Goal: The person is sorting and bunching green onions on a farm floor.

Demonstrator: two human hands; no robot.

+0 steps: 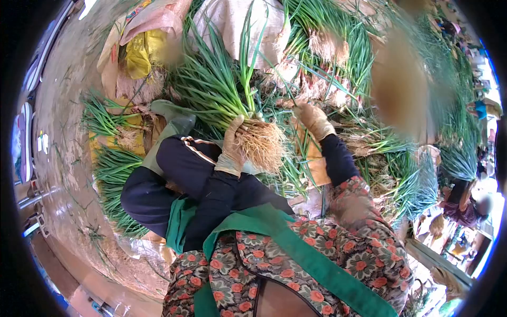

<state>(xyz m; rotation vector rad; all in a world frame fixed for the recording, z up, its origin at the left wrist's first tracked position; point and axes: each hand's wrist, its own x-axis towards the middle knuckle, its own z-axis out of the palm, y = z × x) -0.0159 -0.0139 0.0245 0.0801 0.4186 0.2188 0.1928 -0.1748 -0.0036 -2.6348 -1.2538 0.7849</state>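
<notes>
A thick bunch of green onions [224, 87] is in my gloved left hand [232, 145], whose fingers wrap round it just above the roots. The pale, stringy roots [261, 145] point toward my body, and the long leaves fan away from me. My right hand [314, 120], also in a pale, soiled glove, is apart from the bunch on its right. Its fingers are drawn together. A thin green strand [288, 87] runs down to the fingertips, but what they grip is too small to make out. Loose leaves and stalks lie beneath both hands.
More green onions [113, 169] lie at my left, with a smaller bunch [108, 119] beyond them. Piles of green onions [322, 39] lie ahead and to the right. A whitish sack [232, 26] and a yellow bag [140, 55] are ahead. Brown smudges blur the upper right.
</notes>
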